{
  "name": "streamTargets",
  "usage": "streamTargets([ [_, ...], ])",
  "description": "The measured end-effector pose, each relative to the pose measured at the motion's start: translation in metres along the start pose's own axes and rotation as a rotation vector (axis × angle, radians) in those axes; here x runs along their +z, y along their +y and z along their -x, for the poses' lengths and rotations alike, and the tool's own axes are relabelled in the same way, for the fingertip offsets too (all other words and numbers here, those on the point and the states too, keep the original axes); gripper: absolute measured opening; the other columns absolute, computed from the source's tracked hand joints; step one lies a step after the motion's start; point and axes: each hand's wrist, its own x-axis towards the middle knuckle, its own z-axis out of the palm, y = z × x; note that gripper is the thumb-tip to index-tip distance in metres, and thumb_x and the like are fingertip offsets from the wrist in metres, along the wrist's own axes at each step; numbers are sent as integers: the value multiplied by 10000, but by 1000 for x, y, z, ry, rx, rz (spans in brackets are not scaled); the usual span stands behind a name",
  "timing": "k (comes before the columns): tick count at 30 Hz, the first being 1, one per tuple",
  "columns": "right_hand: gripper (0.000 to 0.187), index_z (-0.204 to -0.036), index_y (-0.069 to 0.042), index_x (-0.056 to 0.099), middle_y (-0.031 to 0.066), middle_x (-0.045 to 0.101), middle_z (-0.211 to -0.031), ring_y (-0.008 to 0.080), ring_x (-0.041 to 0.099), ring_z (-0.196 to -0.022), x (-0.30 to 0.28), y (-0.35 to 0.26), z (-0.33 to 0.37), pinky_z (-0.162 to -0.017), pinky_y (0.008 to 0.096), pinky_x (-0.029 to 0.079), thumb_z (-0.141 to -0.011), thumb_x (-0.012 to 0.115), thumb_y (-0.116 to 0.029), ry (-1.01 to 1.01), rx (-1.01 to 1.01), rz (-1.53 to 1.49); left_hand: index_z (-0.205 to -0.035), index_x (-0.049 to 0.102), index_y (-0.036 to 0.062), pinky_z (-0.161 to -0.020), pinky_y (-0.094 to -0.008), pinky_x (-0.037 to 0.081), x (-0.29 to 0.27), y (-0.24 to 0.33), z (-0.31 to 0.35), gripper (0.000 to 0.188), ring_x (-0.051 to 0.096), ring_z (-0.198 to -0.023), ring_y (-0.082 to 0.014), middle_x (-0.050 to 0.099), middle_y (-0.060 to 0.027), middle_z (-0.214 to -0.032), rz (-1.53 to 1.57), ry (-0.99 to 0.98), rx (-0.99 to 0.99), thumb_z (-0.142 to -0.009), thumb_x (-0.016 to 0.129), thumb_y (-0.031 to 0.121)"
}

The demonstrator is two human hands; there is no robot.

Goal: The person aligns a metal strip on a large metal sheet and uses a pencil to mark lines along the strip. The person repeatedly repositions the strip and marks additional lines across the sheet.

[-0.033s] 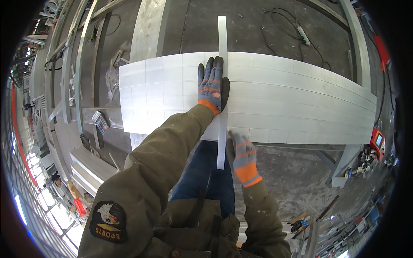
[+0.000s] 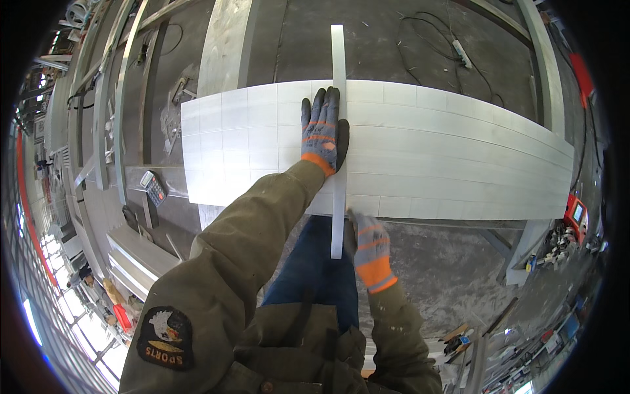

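Observation:
A long, flat metal strip (image 2: 338, 190) lies across a pale silvery metal sheet (image 2: 446, 157), its two ends reaching past the sheet's far and near edges. Thin lines run along and across the sheet. My left hand (image 2: 321, 131), in a grey and orange work glove, lies flat with fingers stretched; its thumb side rests on the strip. Just beyond the sheet's near edge, right of the strip, my right hand (image 2: 373, 244) is closed, in a matching glove. Its fingertips are partly hidden, and whatever they may hold does not show.
The sheet rests on a metal frame (image 2: 554, 85). A calculator (image 2: 153, 188) lies left of the sheet. Cables and a power strip (image 2: 462, 54) are on the floor beyond it. A red device with a screen (image 2: 578, 215) is at the right; metal profiles (image 2: 141, 258) lie at the lower left.
My right hand has shifted slightly toward my body and a little left, closer to the strip. The left hand and the sheet look almost unmoved.

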Motion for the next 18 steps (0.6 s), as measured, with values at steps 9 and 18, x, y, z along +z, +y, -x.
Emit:
streamTargets([
  [9,513,-1357,8,614,251,682,-1168,423,672,-1044,49,-41,80,-871,480,566,-935,793,-223,141,428,-77,-1650,207,-57,-1328,-565,60,-11,9,-3,850,205,-1613,-401,307,-250,-1695,13,-89,-44,-987,574,329],
  [18,618,-1439,-26,559,255,584,-1236,407,671,-1034,61,-17,90,-825,463,590,-883,805,-135,154,503,-93,-1629,268,-44,-1316,-577,123,3,33,-16,945,296,-1561,-425,387,-263,-1628,93,-39,5,-856,698,291],
])
